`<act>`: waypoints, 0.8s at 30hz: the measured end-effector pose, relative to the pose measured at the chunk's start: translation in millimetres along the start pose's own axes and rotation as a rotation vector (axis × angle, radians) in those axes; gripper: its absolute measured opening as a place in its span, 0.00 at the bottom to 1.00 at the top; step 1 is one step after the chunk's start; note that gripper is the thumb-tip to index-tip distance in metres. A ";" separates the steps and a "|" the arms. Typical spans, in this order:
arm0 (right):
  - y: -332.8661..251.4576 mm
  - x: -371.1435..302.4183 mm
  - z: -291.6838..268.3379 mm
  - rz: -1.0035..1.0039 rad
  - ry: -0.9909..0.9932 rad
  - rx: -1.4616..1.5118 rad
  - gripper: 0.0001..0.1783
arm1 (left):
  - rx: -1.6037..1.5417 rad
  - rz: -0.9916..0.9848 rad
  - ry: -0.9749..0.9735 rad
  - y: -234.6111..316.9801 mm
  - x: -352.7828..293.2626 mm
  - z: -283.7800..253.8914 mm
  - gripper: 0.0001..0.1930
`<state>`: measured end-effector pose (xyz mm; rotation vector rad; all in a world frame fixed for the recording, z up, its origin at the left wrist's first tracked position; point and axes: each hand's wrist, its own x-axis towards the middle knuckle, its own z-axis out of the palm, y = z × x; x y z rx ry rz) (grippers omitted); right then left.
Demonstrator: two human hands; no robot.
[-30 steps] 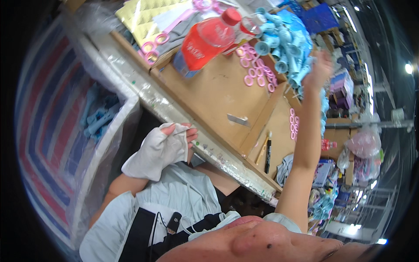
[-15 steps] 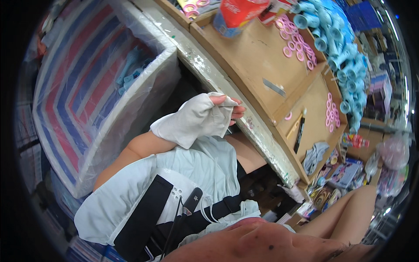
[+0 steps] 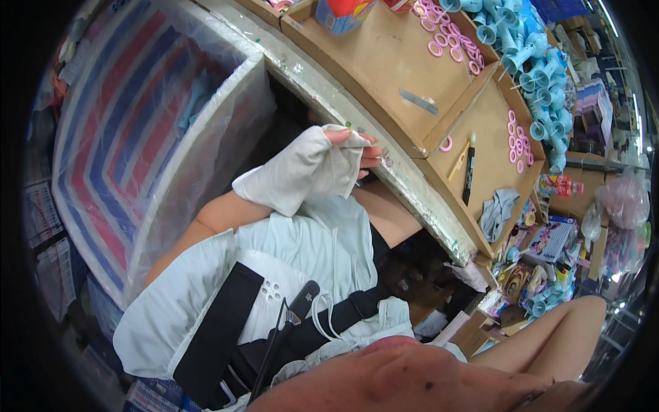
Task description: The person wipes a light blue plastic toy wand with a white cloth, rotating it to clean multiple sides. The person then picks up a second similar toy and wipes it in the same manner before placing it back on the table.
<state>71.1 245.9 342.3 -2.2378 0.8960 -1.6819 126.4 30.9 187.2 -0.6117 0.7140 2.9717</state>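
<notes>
My left hand [image 3: 322, 167] wears a white fingerless glove with bare fingertips and thumb showing. Its fingers are loosely bent, the thumb stands apart from them, and I see nothing held. The hand hovers over my lap beside the worn white edge of the workbench [image 3: 384, 168]. My right forearm and elbow show bent and raised at the lower right; the right hand itself is out of the picture. Nearest the left hand on the bench are cardboard trays [image 3: 384, 89] with pink rings [image 3: 519, 141], a black marker [image 3: 469, 177] and a thin brush [image 3: 461, 156].
A striped bag [image 3: 154, 147] with a clear plastic lining stands at the left, a few light blue parts [image 3: 195, 99] inside. Many light blue trumpet-shaped parts [image 3: 539, 72] are heaped behind the trays. A metal strip [image 3: 419, 101] and a grey cloth [image 3: 500, 214] lie in the trays.
The view has shifted, so the bench and trays sit higher and slightly further left in the picture. My left hand keeps much the same pose; the right arm stays raised.
</notes>
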 end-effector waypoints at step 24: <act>-33.7 -208.5 68.4 1.916 0.460 -0.015 0.08 | -0.148 -0.136 -0.090 15.8 19.1 -23.2 0.23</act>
